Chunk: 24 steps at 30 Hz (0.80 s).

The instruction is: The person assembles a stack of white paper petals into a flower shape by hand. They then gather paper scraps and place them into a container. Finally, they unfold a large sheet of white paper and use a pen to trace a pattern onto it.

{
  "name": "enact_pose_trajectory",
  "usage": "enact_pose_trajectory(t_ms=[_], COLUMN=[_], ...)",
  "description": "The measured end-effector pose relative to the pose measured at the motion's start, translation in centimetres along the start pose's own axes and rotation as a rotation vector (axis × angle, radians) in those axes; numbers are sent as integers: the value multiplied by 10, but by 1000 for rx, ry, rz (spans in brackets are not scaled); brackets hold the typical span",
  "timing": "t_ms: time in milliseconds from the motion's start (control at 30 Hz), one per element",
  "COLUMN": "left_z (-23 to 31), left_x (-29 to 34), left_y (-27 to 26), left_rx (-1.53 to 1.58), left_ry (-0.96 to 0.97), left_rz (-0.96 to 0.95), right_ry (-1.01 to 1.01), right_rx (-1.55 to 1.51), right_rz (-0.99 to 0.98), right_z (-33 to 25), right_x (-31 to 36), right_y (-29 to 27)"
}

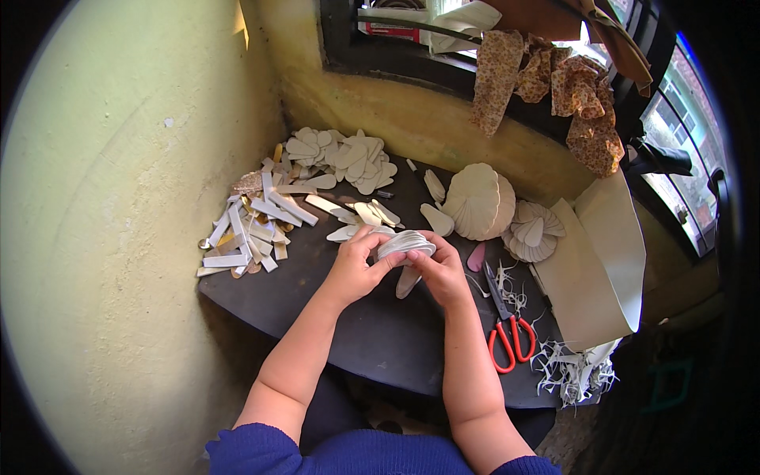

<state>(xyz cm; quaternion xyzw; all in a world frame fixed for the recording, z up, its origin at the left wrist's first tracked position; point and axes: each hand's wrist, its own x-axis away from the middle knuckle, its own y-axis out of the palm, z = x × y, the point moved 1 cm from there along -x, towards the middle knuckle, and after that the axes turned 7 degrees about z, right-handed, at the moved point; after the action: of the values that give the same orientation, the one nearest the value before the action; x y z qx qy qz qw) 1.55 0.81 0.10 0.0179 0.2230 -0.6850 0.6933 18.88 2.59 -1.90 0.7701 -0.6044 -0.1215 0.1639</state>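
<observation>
Between my two hands, over the middle of the dark table point(380, 340), is a stack of white teardrop-shaped cut pieces point(407, 244). My left hand point(358, 265) grips the stack's left side, thumb in front and fingers behind. On the other side my right hand point(442, 269) pinches it with thumb and fingers. One more pale piece point(408, 281) shows just below the stack, and whether it is held or lies on the table I cannot tell. Several loose cream pieces point(368, 214) lie right behind my hands. Red-handled scissors point(507, 332) rest to the right of my right forearm.
White strips point(245, 237) are heaped at the left by the wall. Behind lie a pile of cut pieces point(356, 158) and fanned round stacks point(479, 202). A pink piece point(476, 257), thin offcuts point(576, 372) and a large bent cream sheet point(598, 269) are on the right.
</observation>
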Motion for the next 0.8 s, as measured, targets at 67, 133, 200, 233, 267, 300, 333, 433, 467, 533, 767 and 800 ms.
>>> enact_pose_trajectory(t_ms=[67,133,200,233,267,300,333,433,467,533,767,800], left_z=[1,-5,-8,-8,-9,-8,-6,-7,-8,-9,-22,-25], left_x=[1,0,0,0,-1,-1,-2,-2,-2,-2,-7,-6], left_y=[3,3,3,2,2,1,0,0,-1,-1,-14,-16], left_rx=[75,87,97,101,106,109,112,97,87,110,543,610], left_ry=[-8,-42,-59,-60,-61,-60,-59,-53,-51,-98,-287,-398], left_rz=[-1,-16,-30,-35,-39,-44,-48,-63,-68,-102,128,145], right_ry=[18,18,-5,-29,-53,-78,-81,-86,-84,-94,-14,13], right_rx=[30,54,73,51,30,9,-2,2,27,46,-272,-300], right_rz=[13,7,-16,-4,7,18,28,42,36,48,162,173], right_z=[0,2,3,3,3,3,2,0,0,1,-8,-10], right_x=[-1,-2,-4,-4,-3,-2,-1,-1,-1,-3,-3,-2], right_y=[-4,-8,-10,-9,-6,-3,-1,1,-2,-7,-14,-12])
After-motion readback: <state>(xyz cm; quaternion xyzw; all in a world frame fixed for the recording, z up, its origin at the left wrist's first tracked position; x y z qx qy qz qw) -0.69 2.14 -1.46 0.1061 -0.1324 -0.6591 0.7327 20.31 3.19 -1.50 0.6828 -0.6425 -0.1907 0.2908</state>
